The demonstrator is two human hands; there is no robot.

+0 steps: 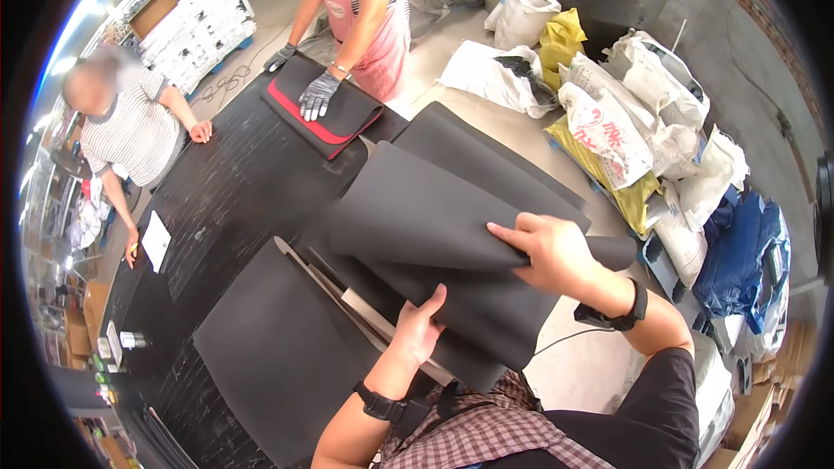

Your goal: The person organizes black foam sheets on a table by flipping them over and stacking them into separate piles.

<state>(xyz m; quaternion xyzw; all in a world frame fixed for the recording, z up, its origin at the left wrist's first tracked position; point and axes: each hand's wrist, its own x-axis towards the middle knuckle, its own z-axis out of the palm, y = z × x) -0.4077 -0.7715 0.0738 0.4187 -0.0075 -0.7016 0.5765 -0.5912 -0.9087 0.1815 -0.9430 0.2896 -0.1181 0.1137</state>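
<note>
Large matte black sheets, bent into soft curves, lie in front of me. My right hand [552, 252] pinches the upper black sheet [426, 208] near its right edge, the index finger stretched along its surface. Lower and to the left, my left hand [419, 328] is at the edge of the lower curled part [486, 330], its thumb raised against the black material and its other fingers partly hidden. Another flat black sheet [269, 356] rests on the table left of my left hand, with pale strip-like edges [369, 317] between them. A further black sheet [486, 152] lies behind the upper one.
On the dark table [217, 200], a gloved co-worker presses a folded black mat with red trim [300, 117]. Another person stands at the left edge near a white paper [156, 241]. Stuffed white sacks [599, 135] and a blue bag [743, 252] crowd the floor at right.
</note>
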